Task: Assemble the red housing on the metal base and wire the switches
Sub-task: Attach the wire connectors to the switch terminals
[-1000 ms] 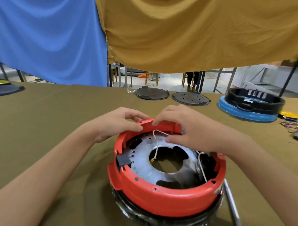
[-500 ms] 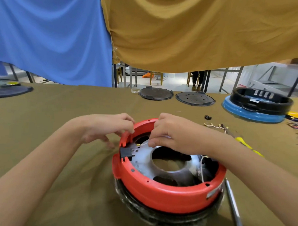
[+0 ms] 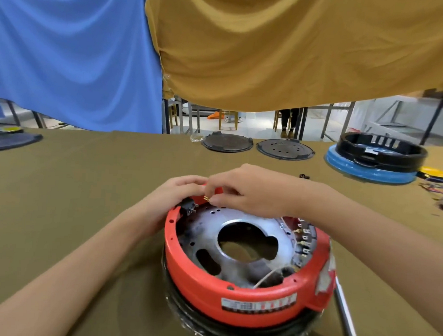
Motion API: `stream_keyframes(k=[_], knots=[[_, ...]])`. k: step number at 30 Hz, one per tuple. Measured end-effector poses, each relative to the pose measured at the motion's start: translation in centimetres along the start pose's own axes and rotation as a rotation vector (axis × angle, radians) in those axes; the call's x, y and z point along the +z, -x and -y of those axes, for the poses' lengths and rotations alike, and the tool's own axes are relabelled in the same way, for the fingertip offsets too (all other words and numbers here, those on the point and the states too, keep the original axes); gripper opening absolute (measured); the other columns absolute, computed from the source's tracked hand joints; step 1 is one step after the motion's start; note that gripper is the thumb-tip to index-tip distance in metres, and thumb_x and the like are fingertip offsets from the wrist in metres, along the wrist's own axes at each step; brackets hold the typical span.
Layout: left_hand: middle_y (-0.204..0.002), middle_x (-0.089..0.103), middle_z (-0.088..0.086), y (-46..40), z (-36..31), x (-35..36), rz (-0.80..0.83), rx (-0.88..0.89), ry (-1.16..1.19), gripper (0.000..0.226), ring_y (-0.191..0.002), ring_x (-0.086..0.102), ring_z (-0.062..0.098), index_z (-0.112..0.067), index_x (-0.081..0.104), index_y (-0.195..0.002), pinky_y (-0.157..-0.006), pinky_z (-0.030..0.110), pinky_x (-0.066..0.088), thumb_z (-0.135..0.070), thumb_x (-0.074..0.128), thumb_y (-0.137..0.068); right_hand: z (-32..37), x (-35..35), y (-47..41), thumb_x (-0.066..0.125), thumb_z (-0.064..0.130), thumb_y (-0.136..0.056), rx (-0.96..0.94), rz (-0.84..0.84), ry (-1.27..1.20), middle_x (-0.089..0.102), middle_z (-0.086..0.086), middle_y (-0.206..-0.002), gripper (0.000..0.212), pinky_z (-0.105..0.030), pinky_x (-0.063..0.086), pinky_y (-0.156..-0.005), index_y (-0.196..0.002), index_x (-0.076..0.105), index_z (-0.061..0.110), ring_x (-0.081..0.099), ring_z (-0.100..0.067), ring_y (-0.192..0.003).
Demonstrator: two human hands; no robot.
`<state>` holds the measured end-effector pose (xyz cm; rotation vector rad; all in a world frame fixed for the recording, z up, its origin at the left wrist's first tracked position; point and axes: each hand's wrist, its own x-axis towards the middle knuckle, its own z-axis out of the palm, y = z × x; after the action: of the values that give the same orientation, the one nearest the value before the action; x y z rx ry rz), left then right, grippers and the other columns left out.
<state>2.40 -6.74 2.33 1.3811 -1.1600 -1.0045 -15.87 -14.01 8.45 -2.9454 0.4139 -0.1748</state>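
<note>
Housing [image 3: 236,291] rotated, unreadable label [image 3: 258,305] frontward

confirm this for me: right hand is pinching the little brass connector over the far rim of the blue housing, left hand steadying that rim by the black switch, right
Not quite: the head view shows a red housing, not a blue one. The rest holds: the right hand pinches the brass connector over its far rim, and the left hand steadies it by the black switch.

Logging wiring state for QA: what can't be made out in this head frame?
- Far rim of the red housing: hidden by the left hand and right hand.
- Brass terminals pinched by the right hand: too small to tell the wire.
- Black switch: partly behind the left hand.
- Label: blurred.
- Metal rod: cut by the bottom edge.
</note>
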Motion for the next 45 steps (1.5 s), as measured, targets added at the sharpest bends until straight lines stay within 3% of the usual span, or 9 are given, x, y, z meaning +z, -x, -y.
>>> stream_keyframes(k=[3,6,14,18,22,27,39,45], knots=[[-0.117,0.071,0.021,-0.2,1.4,0.3,0.123,0.035,0.225,0.034,-0.106,0.069,0.026,-0.006,0.069,-0.118,-0.094,0.035,0.055,-0.011,0.059,-0.085,-0.1,1.3,-0.6,0.054,0.03,-0.1,0.0,0.028,0.047,0.051,0.017,-0.068,0.011,-0.018,0.032,-0.056,-0.103,0.064,0.026,0.047,0.003,-0.06],[-0.119,0.07,0.018,-0.2,2.2,0.4,0.194,0.036,0.355,0.037,-0.109,0.068,0.025,-0.013,0.073,-0.115,-0.094,0.032,0.056,-0.015,0.054,-0.083,-0.2,2.1,-1.1,0.057,0.023,-0.095,-0.017,-0.001,0.035,0.056,0.01,-0.067,0.012,-0.018,0.031,-0.054,-0.084,0.061,0.026,0.047,-0.001,-0.058],[-0.125,0.066,0.023,-0.3,2.4,0.6,0.18,0.048,0.358,0.047,-0.115,0.063,0.033,-0.007,0.062,-0.129,-0.105,0.043,0.046,-0.017,0.047,-0.085,-0.7,3.8,-1.4,0.06,0.017,-0.09,0.0,-0.052,-0.13,0.066,0.01,-0.067,0.01,-0.009,0.036,-0.059,-0.086,0.069,0.021,0.053,0.004,-0.06],[-0.122,0.068,0.021,-0.3,2.3,0.5,0.206,0.057,0.373,0.042,-0.113,0.066,0.029,-0.009,0.066,-0.125,-0.099,0.036,0.052,-0.017,0.049,-0.087,-0.6,3.8,-1.3,0.06,0.014,-0.091,0.013,-0.113,-0.211,0.061,0.014,-0.059,0.011,-0.008,0.036,-0.055,-0.084,0.069,0.016,0.052,0.002,-0.053],[-0.123,0.067,0.022,-0.5,2.6,0.4,0.226,0.055,0.396,0.044,-0.114,0.064,0.031,-0.01,0.067,-0.124,-0.105,0.042,0.047,-0.019,0.049,-0.086,-0.5,3.8,-1.1,0.06,0.015,-0.092,0.025,-0.117,-0.233,0.062,0.012,-0.059,0.013,-0.009,0.037,-0.055,-0.083,0.069,0.017,0.052,0.0,-0.052],[-0.116,0.071,0.017,-0.7,2.7,0.2,0.24,0.07,0.401,0.04,-0.107,0.068,0.026,-0.015,0.071,-0.118,-0.09,0.031,0.055,-0.019,0.049,-0.086,-0.4,3.9,-1.1,0.062,0.015,-0.092,0.023,-0.138,-0.256,0.062,0.009,-0.06,0.017,-0.011,0.037,-0.055,-0.077,0.065,0.022,0.049,-0.003,-0.051],[-0.119,0.07,0.018,-0.3,2.6,0.3,0.224,0.084,0.372,0.038,-0.109,0.068,0.027,-0.013,0.069,-0.121,-0.092,0.032,0.056,-0.017,0.049,-0.089,-0.4,4.0,-1.3,0.064,0.019,-0.093,0.011,-0.154,-0.261,0.065,0.006,-0.061,0.016,-0.011,0.038,-0.056,-0.078,0.069,0.017,0.05,-0.004,-0.052],[-0.113,0.073,0.015,-0.2,2.4,0.5,0.225,0.105,0.381,0.036,-0.104,0.071,0.023,-0.02,0.076,-0.11,-0.083,0.026,0.056,-0.018,0.052,-0.084,-0.5,3.9,-1.1,0.064,0.018,-0.092,0.004,-0.151,-0.235,0.068,-0.002,-0.065,0.015,-0.015,0.04,-0.058,-0.079,0.07,0.013,0.054,-0.016,-0.059]])
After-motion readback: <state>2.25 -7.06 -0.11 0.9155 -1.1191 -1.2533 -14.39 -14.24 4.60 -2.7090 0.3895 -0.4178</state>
